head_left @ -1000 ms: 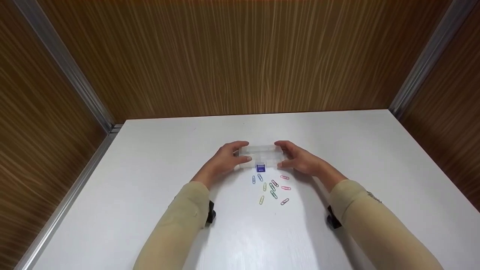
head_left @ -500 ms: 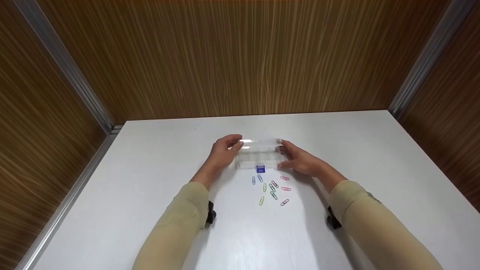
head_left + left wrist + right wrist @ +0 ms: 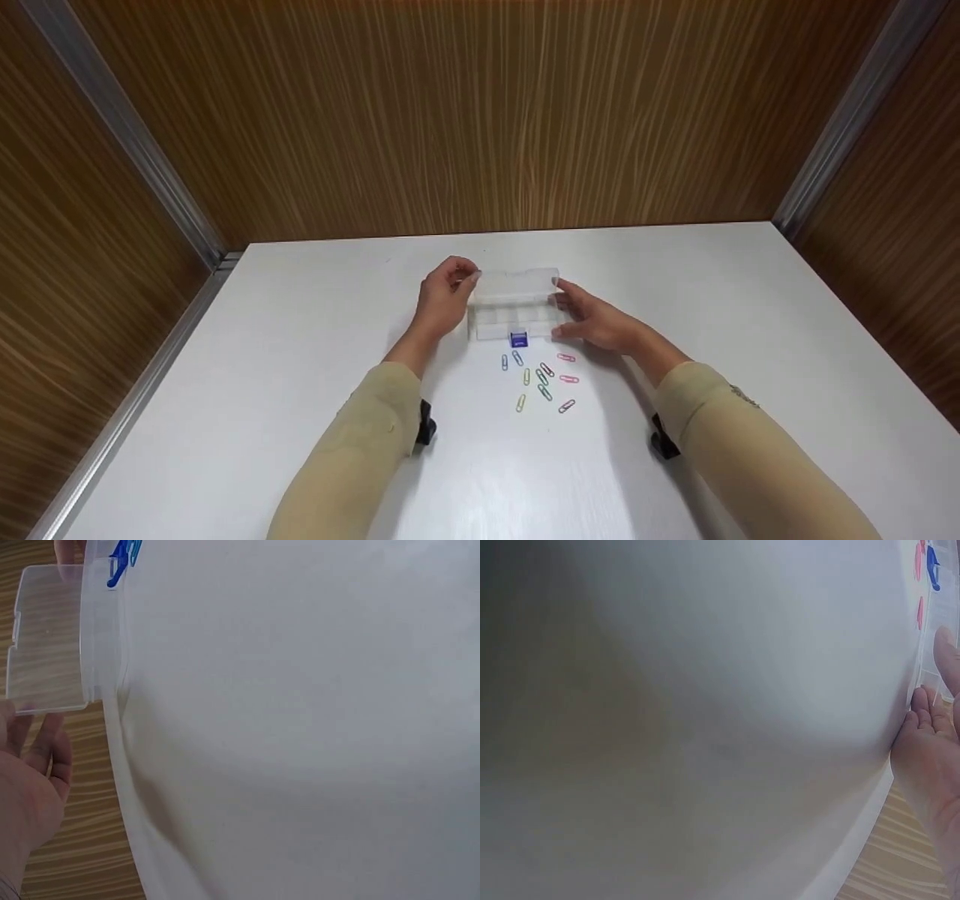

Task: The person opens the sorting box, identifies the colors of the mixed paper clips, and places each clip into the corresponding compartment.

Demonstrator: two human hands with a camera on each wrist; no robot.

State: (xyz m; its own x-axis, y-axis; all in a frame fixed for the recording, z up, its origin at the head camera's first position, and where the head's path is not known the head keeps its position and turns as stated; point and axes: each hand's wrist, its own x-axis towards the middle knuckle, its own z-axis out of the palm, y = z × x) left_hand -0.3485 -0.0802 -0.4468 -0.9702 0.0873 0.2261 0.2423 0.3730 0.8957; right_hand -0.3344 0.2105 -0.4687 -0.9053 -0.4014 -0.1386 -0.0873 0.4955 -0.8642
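A clear plastic compartment box (image 3: 517, 315) stands on the white table, its lid (image 3: 517, 282) swung up at the back. My left hand (image 3: 442, 300) pinches the lid's left corner between thumb and fingers. In the left wrist view that hand (image 3: 34, 787) is at the edge of the see-through lid (image 3: 49, 645). My right hand (image 3: 600, 319) grips the box's right end, thumb at the front. A blue latch (image 3: 519, 340) sits on the box's front. Just before it lie several coloured paper clips (image 3: 543, 391).
The white table (image 3: 300, 375) meets a wood-grain panel (image 3: 480, 112) at the back. Similar panels with metal strips stand at both sides. Blue paper clips (image 3: 505, 362) and pink ones (image 3: 566, 358) lie close to the box's front.
The lid has swung up and back from the box. My left hand rose and moved away from me with the lid's corner, while my right hand stayed at the right end.
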